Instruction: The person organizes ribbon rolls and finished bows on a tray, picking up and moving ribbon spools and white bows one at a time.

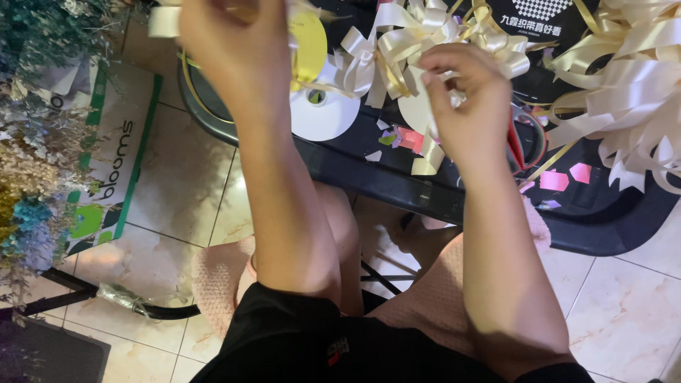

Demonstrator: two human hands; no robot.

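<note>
Taking the black tray (pixel 397 186) as landmark: far to its left stand dried flowers (pixel 32 128) beside a green-and-white printed box (pixel 113 156) on the tiled floor. Over the tray's left end the left hand (pixel 230 39) is raised, fingers curled on a strip of cream ribbon (pixel 164 21), beside a white ribbon spool (pixel 323 106). Above the tray's middle the right hand (pixel 464 106) pinches a cream ribbon bow (pixel 415 50) between fingertips. The ribbon looks light, soft and slippery; best gripped at the knot. Red-handled scissors (pixel 521 142) lie just right
</note>
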